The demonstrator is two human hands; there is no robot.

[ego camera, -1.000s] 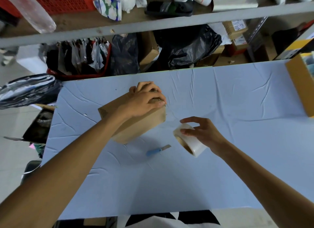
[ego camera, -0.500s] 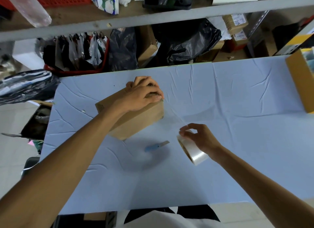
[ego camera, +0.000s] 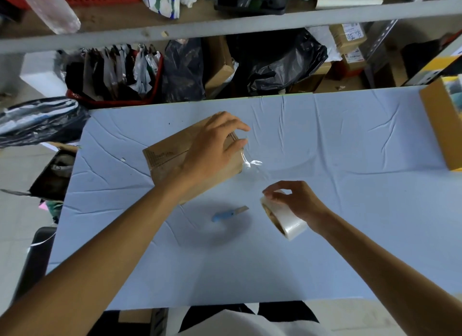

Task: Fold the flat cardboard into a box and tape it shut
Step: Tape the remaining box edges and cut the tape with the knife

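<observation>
Cardboard box [ego camera: 170, 158]: already folded into shape, it lies at a slant on the pale blue table [ego camera: 350, 148], left of centre and towards the far side.
Left hand [ego camera: 212, 148]: your palm rests on the box top. The fingers are spread and only a little bent, reaching over the right end. The thumb tip sits at that edge, just where the tape begins; whether it pins the tape end down, I cannot tell.
Right hand [ego camera: 297, 200]: it is nearer than the box and to its right, apart from it. Your fingers are curled round the tape roll [ego camera: 287, 220] and grip it by the rim.
Strip of tape [ego camera: 252, 164]: a clear, glinting length runs from the box's right end towards the roll, wrinkled close to the box.
Stage: judging by the drawn strip, you are taping. No sealed seam shows from here.
How the box will handle: likely light and hollow, stiff along edges and corners but soft in the middle of each wall. On this smooth cover it may well slide when the tape tugs at it.
Where to hold: press down from above, over the flaps and close to the end being taped — or clasp it across two corners, never mid-wall.
Tape: thin and sticky. If it goes slack it will probably fold onto itself.
Knife [ego camera: 228, 213]: the blue-handled cutter lies on the table on the near side of the box, between your arms — touching nothing.
</observation>
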